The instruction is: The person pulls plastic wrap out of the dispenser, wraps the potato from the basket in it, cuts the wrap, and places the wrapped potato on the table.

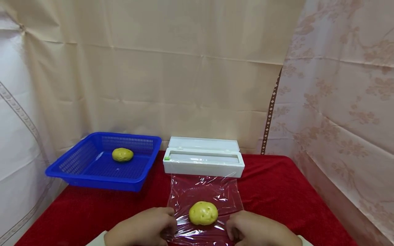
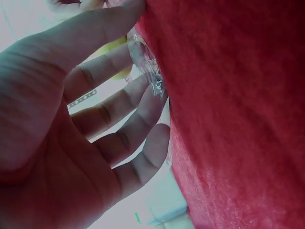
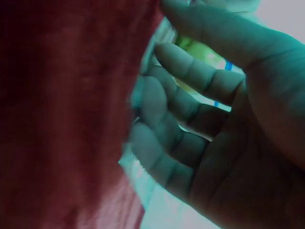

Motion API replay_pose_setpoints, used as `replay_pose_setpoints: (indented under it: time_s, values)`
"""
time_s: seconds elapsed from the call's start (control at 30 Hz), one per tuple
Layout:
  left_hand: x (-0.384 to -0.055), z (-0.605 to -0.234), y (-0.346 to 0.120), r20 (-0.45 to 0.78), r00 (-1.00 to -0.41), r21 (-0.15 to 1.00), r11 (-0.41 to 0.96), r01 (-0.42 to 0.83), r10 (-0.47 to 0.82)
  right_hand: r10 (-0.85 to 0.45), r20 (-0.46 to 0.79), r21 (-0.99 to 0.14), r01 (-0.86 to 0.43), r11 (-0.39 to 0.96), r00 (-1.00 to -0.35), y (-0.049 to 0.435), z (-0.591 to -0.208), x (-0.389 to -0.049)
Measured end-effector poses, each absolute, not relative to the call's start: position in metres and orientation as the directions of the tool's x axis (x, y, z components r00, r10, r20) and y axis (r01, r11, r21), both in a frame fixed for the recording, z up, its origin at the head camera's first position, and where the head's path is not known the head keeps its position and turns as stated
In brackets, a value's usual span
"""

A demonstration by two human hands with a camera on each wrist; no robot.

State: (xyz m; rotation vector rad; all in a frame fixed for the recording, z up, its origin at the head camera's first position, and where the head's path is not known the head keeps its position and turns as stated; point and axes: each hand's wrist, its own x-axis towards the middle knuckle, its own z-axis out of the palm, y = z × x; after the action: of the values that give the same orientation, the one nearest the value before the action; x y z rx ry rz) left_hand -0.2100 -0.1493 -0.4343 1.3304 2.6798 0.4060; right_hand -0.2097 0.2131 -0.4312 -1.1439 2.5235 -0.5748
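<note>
A yellow potato (image 1: 203,213) lies on a sheet of clear plastic film (image 1: 205,189) drawn out from a white film dispenser box (image 1: 203,169) with its lid up. My left hand (image 1: 146,225) is at the film's left edge, to the left of the potato. In the left wrist view its loosely bent fingers (image 2: 112,107) touch crumpled film, with the thumb held apart. At the film's right edge is my right hand (image 1: 257,228). Its relaxed, bent fingers (image 3: 178,121) meet the film close over the cloth, the thumb away from them.
A blue plastic basket (image 1: 101,186) stands at the back left with another potato (image 1: 122,154) in it. Red cloth (image 1: 277,191) covers the table. A beige curtain (image 1: 184,85) hangs behind, and a patterned curtain (image 1: 344,112) closes the right side.
</note>
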Motion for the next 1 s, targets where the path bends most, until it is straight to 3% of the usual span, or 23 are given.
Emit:
replay_pose_setpoints:
  time_s: [0.13,0.33,0.5,0.7,1.0]
  values:
    - [-0.207,-0.435,-0.151,-0.011,-0.615,0.299,0.589,0.751,0.789,-0.776,-0.102,-0.465,-0.659,0.591,-0.623,0.217,-0.436,-0.209]
    - [-0.205,-0.434,-0.151,0.043,-0.569,0.229,0.546,0.805,0.821,-0.807,-0.053,-0.403,-0.727,0.556,-0.588,0.218,-0.438,-0.207]
    - [-0.202,-0.433,-0.153,0.077,-0.575,0.21,0.55,0.808,0.815,-0.816,-0.006,-0.358,-0.761,0.542,-0.578,0.218,-0.435,-0.205]
    - [-0.202,-0.429,-0.157,0.133,-0.585,0.213,0.553,0.805,0.8,-0.8,0.004,-0.402,-0.734,0.548,-0.6,0.221,-0.429,-0.204]
    - [-0.206,-0.421,-0.163,0.165,-0.609,0.337,0.536,0.774,0.776,-0.773,-0.004,-0.474,-0.68,0.56,-0.634,0.225,-0.419,-0.203]
